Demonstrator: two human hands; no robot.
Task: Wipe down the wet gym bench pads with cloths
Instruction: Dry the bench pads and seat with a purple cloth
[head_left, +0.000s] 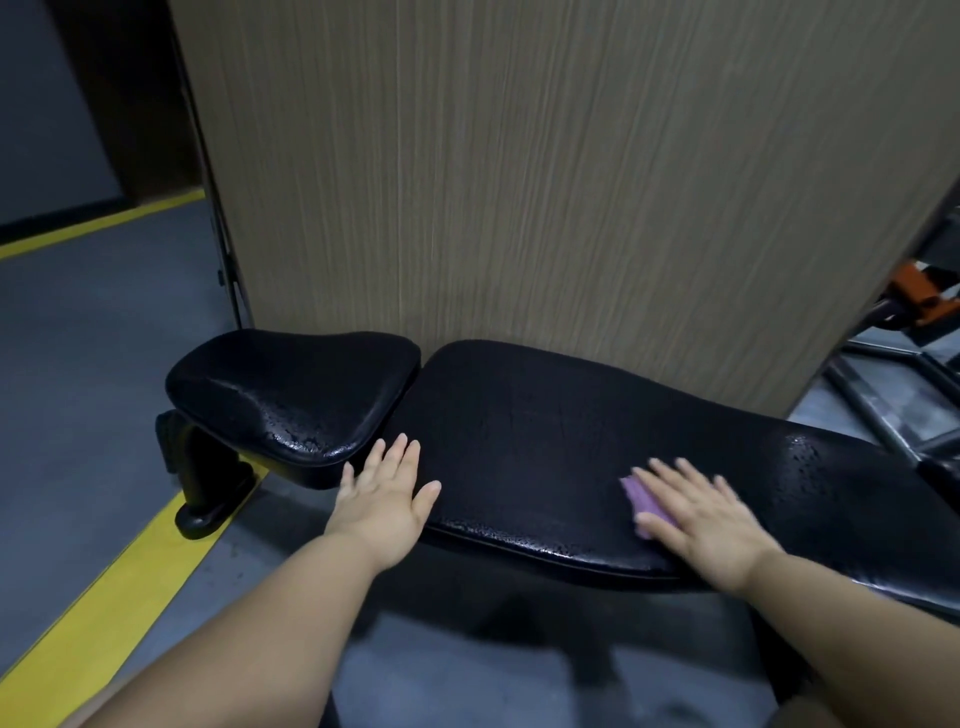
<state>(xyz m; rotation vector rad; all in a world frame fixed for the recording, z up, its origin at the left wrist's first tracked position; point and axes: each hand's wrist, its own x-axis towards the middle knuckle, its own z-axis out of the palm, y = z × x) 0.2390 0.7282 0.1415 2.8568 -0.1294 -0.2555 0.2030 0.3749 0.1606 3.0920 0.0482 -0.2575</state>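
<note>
Grey floor (93, 364) with a yellow stripe (104, 597) is lying under the black bench (202, 483), and a wood-grain panel (519, 182) is standing just behind it. You are reaching both bare arms forward. Your left hand (387, 499) is resting flat on the near left end of the long pad (545, 441), fingers (400, 457) straight and spread, gripping nothing. Your right hand (701, 519) is pressing flat on the purple cloth (644, 496) – fingers straight, spread, pointing away and left. Most of the cloth is hiding under that palm, so only its left edge is showing. The long pad is running left to right across your view, with water beads glinting on it. The seat pad (291, 395) is sitting at its left end – a narrow gap apart, also beaded. A dark metal frame (883, 415) and an orange part (924, 296) are standing to the far right.
</note>
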